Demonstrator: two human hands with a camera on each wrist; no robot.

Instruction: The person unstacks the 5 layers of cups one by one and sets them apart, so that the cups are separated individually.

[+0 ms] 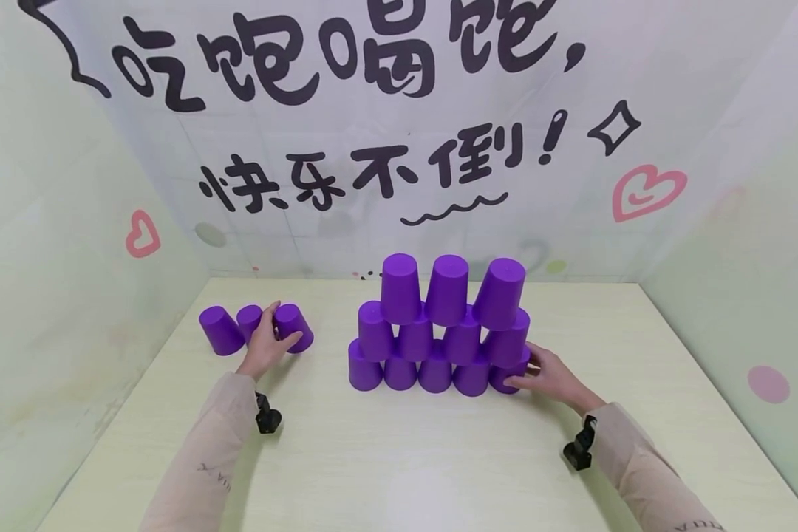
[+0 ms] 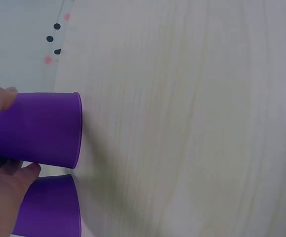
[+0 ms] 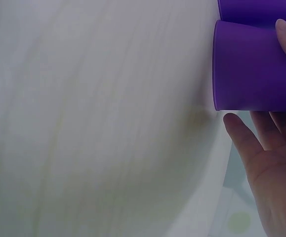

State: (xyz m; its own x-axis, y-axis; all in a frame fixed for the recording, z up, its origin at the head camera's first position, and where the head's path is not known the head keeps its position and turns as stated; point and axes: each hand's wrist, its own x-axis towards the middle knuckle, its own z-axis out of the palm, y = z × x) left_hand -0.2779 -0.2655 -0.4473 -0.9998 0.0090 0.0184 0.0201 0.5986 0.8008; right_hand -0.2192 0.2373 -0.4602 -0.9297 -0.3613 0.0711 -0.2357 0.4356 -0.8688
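Note:
Purple plastic cups stand upside down in a stacked wall; its top row (image 1: 448, 290) holds three, the two rows below several each. At the bottom right corner, my right hand (image 1: 555, 379) holds the end cup (image 3: 256, 69), thumb on its near face and fingers round its outer side. To the left, three more upside-down cups stand in a line. My left hand (image 1: 266, 346) grips the rightmost of these cups (image 2: 39, 129), thumb on one side and fingers on the other. The middle cup (image 1: 247, 318) is partly hidden behind this hand; the leftmost cup (image 1: 222, 331) is untouched.
The pale wood-grain table (image 1: 399, 458) meets a printed back wall (image 1: 346, 244) just behind the cups. Side walls close in the left and right. A gap of bare table lies between the left cups and the stack.

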